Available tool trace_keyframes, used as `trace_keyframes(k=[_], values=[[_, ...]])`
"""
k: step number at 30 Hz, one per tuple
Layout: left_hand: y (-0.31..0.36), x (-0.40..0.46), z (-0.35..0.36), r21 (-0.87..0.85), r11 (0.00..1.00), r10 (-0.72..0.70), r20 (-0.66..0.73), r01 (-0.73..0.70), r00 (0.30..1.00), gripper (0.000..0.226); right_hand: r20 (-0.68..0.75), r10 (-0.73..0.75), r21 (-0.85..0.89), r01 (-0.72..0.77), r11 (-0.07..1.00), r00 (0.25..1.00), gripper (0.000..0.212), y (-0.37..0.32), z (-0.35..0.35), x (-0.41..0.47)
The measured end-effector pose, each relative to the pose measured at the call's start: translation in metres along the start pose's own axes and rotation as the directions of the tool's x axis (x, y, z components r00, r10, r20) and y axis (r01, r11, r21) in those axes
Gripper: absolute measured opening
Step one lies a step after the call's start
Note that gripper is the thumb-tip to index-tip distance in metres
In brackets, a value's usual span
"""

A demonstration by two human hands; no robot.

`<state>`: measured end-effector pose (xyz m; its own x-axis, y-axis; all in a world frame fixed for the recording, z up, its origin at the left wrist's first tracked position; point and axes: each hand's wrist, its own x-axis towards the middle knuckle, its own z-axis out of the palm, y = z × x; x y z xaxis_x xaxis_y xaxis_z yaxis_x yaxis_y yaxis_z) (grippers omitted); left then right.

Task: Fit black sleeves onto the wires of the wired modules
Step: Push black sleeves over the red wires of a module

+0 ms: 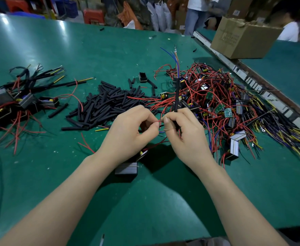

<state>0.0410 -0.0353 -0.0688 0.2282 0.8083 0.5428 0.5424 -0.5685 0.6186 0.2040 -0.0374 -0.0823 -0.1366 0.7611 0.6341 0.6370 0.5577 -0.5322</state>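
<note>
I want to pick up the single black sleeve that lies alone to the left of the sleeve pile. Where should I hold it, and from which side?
Pinch the lone sleeve across its middle, coming straight down from above. It lies flat and slanted on the green table, apart from the pile of sleeves, so both long sides are free for thumb and finger. Its ends are probably harder to pinch.

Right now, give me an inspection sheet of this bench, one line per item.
Surface: green table, small debris scattered on it.
Job's things: pile of black sleeves centre; unsleeved modules heaped right; sleeved modules left.
Clutter: loose red wire offcuts.
Grippers: left hand pinches a red wire; right hand grips a sleeved wire bundle.
Cables: nothing seen beyond module wires.
Surroundings: cardboard box, person standing behind.
</note>
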Motion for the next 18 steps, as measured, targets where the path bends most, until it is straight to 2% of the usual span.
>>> trace_keyframes(k=[6, 11, 16, 18], values=[[0.0, 0.001, -0.001, 0.015, 1.0, -0.002, -0.008, 0.003, 1.0, 0.012, 0.031, -0.055, 0.016, 0.055, 0.998, 0.998, 0.018, 0.001, -0.003, 0.001], [0.002, 0.0, -0.001, 0.072, 0.996, 0.046, -0.008, -0.045, 0.999, 0.013, 0.044, -0.056, -0.055, 0.058, 0.997, 0.997, 0.023, 0.0, -0.003, 0.0], [0.0, 0.001, -0.005, 0.069, 0.993, 0.086, 0.09, -0.092, 0.992, 0.013, 0.122, -0.114, -0.087, 0.125, 0.988, 0.986, 0.022, -0.004, -0.01, 0.001], [-0.002, 0.001, -0.006, 0.086, 0.991, 0.088, 0.123, -0.099, 0.988, 0.013, 0.191, -0.088, -0.119, 0.112, 0.986, 0.978, 0.023, -0.006, -0.01, 0.0]])
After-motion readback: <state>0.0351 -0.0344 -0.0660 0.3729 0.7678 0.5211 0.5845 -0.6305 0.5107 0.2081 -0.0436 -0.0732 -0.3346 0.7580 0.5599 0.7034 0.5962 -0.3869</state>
